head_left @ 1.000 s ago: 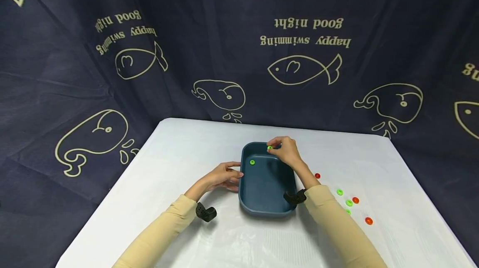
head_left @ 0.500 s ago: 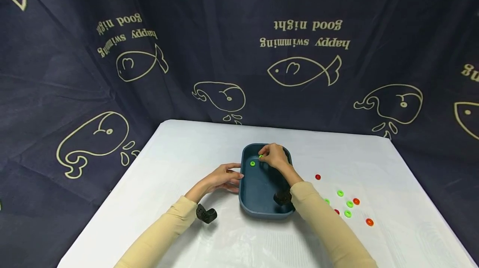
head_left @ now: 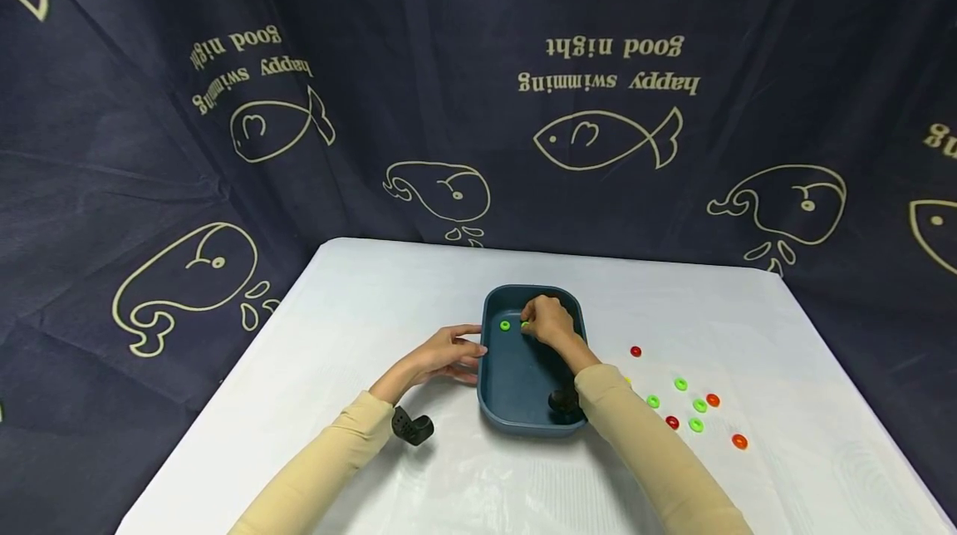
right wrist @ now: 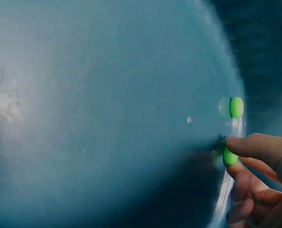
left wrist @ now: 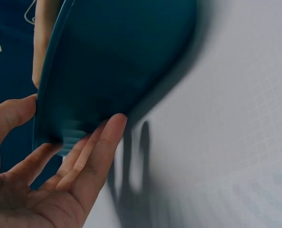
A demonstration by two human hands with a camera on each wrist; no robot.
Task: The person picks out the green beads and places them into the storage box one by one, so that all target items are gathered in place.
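A deep blue rectangular plastic box [head_left: 527,377] stands on the table. On its left side, my left hand [head_left: 449,354] rests straight fingers against the outer wall, the thumb touching the rim. Inside, near the far end, my right hand [head_left: 549,321] pinches a small green ring [right wrist: 230,156] between thumb and index finger, right at the box floor; the fingers cover part of it in the head view. Another green ring [head_left: 504,326] lies on the floor just left of the held one, and the right wrist view shows this loose ring [right wrist: 236,107] close by.
Loose green, red and orange rings lie right of the box, among them a red ring [head_left: 635,350], a green ring [head_left: 680,384] and an orange ring [head_left: 739,441]. Beside the right sleeve a yellow piece [head_left: 627,381] peeks out. A dark printed curtain [head_left: 449,61] hangs behind the white table [head_left: 374,294].
My right hand has come from above the far rim down into the box, carrying the green ring to the floor beside the other one. The left hand has stayed at the box's side.
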